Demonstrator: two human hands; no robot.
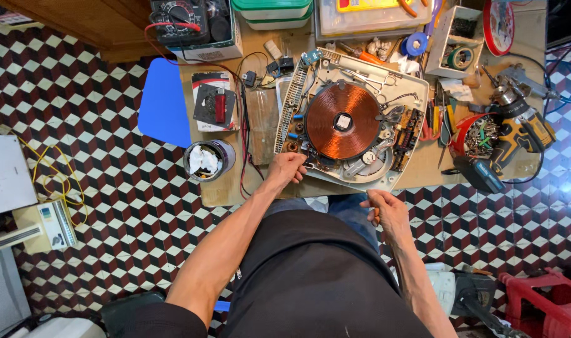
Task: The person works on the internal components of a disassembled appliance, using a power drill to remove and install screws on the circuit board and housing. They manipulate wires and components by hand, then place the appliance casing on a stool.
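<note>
An opened induction cooker (410, 87) lies on the workbench, its white casing holding a round copper coil (342, 121) and circuit boards. My left hand (287, 168) rests on the cooker's near left corner, fingers curled against the board edge. Below the bench's front edge, my right hand (387, 211) hovers over my lap with its fingers loosely closed; whether it holds something small I cannot tell.
A cordless drill (517, 134) and a red bowl of screws (479, 134) sit at the right. A multimeter (179, 22) with red lead stands at the back left, a tin of white rags (208, 160) at the front left. Patterned tiled floor surrounds the wooden bench (226, 191).
</note>
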